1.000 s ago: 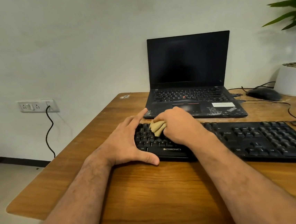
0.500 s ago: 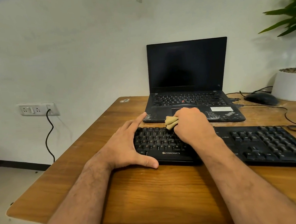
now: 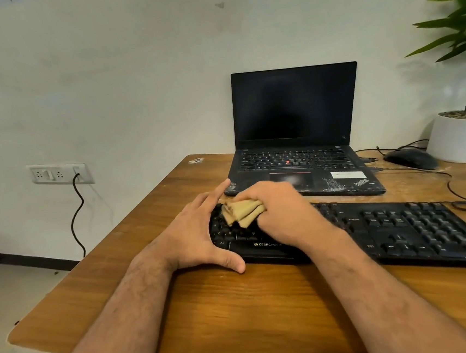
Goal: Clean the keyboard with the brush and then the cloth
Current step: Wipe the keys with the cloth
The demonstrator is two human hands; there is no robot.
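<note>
Right hand grips a bunched tan cloth, fingers curled round it, pressing it on the upper-left keys of the black keyboard. Left hand braces the keyboard's left end w/ fingers straight, index pointing toward 1 o'clock, thumb along the front edge at 5 o'clock of the palm. Keyboard lies on wooden desk, slanting toward 4 o'clock. Open laptop, screen dark, at 12 o'clock of the keyboard, just behind it. Mouse and white plant pot at 2 o'clock. Wall socket w/ black cable at 9 o'clock. Brush not seen.
</note>
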